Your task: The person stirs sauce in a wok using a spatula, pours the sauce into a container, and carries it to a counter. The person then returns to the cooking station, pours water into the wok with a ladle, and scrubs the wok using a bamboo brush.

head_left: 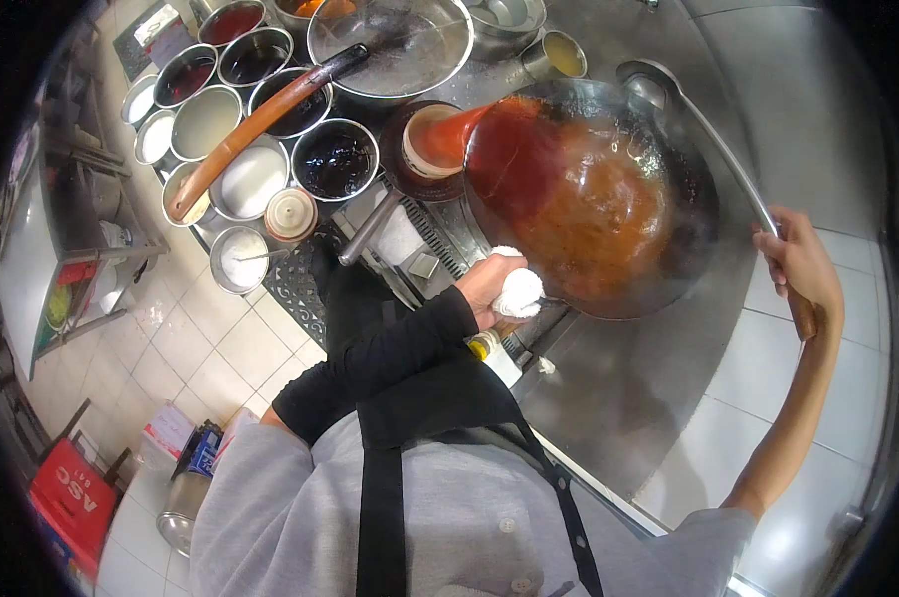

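Over the steel counter [608, 418], the tilted wok [693, 189] holds much red-brown liquid [608, 204]; some appears to run over its lip into the tub [429, 171], so the pouring looks only partly done; the left hand [484, 287] grips a bunched cloth [518, 293] at the wok's near edge; the right hand [799, 257] clasps the ladle [648, 92]; sauce bowls [338, 125] crowd the tub's side (a wooden handle [260, 126] crosses them).

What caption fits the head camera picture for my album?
Left hand with white cloth tips the wok, red liquid pouring into a tub, while the right hand holds a ladle.
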### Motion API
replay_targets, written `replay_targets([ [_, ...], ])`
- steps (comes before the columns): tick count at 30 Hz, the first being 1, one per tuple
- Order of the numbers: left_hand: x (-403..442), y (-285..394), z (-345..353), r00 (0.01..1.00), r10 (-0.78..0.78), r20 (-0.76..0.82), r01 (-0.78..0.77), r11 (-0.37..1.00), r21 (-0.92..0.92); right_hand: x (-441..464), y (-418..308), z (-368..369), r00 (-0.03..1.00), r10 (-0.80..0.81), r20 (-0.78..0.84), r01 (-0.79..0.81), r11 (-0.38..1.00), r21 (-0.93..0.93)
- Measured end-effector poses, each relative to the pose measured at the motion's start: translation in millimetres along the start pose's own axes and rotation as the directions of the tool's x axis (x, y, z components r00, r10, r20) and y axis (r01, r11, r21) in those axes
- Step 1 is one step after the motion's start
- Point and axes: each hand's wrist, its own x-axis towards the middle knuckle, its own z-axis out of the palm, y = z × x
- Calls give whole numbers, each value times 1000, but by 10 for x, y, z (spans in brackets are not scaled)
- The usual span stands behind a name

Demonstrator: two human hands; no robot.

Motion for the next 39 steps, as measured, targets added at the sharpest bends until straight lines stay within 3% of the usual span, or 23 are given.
replay_targets([
  [8, 48, 59, -43, 996, -10, 87, 13, 999, -34, 7, -123, -61, 1000, -11, -9, 10, 999, -30],
  [11, 22, 99, 8, 1000, -24, 7, 25, 999, -20, 26, -150, -90, 1000, -1, -7, 1, 1000, -31],
  [17, 47, 133, -45, 994, -21, 105, 25, 999, -44, -7, -256, -97, 999, -2, -50, -1, 997, -71],
  [20, -23, 181, 16, 999, -28, 43, 30, 999, -29, -6, -275, -105, 998, -3, -59, -3, 995, -95],
  [39, -12, 277, -51, 995, -61, 82, 68, 994, -87, 84, -489, -211, 999, -11, -41, 7, 995, -95],
])
